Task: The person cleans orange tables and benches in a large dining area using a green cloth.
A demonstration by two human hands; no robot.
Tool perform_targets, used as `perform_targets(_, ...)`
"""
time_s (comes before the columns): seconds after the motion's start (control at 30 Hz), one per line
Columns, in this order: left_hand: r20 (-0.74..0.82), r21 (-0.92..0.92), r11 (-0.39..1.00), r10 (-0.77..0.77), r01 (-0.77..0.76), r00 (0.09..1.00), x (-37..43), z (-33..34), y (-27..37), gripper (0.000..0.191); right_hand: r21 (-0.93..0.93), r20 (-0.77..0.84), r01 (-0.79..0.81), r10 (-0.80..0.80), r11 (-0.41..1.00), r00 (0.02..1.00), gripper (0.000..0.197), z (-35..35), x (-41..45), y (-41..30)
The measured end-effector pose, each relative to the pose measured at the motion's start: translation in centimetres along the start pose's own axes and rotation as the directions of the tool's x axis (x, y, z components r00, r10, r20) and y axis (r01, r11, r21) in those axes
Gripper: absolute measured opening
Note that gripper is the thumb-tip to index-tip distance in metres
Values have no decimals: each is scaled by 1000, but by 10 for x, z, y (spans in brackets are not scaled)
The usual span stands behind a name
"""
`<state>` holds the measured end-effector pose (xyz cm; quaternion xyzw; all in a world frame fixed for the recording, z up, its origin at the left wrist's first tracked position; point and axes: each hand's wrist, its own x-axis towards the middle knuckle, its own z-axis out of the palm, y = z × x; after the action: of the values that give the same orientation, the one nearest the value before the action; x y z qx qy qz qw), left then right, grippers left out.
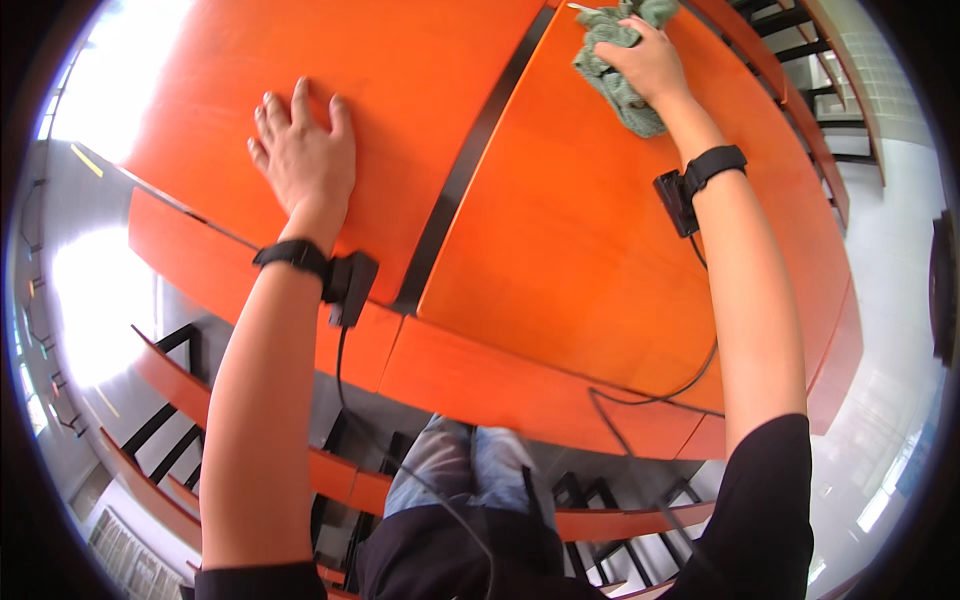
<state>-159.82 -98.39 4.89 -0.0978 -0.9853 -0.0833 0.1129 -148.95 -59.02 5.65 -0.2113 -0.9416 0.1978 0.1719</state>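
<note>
A crumpled green cloth (pixel 619 90) lies on the orange tabletop (pixel 555 247) at the upper right, and my right hand (pixel 649 60) grips it from above. My left hand (pixel 311 150) rests palm down on the left section of the tabletop, its fingers spread and nothing held. A dark gap (pixel 480 150) runs between the two tabletop sections. Each wrist wears a black strap with a small black device (pixel 351 289) and a cable.
Black cables (pixel 442 502) hang from both wrist devices, one crossing the table's near edge. Orange benches (pixel 637 523) with black metal legs stand behind and around me. More orange furniture (pixel 862 82) is at the upper right, over a pale shiny floor (pixel 892 300).
</note>
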Motion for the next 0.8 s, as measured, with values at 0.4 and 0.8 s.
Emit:
perform_targets(0.4, 13, 237, 861, 460, -449, 888, 60, 53, -79, 42, 69, 127, 38, -47, 997, 991, 43, 42, -245, -273)
perform_targets(0.8, 97, -266, 689, 715, -674, 692, 26, 52, -187, 55, 496, 178, 78, -189, 865, 966, 25, 140, -523, -217)
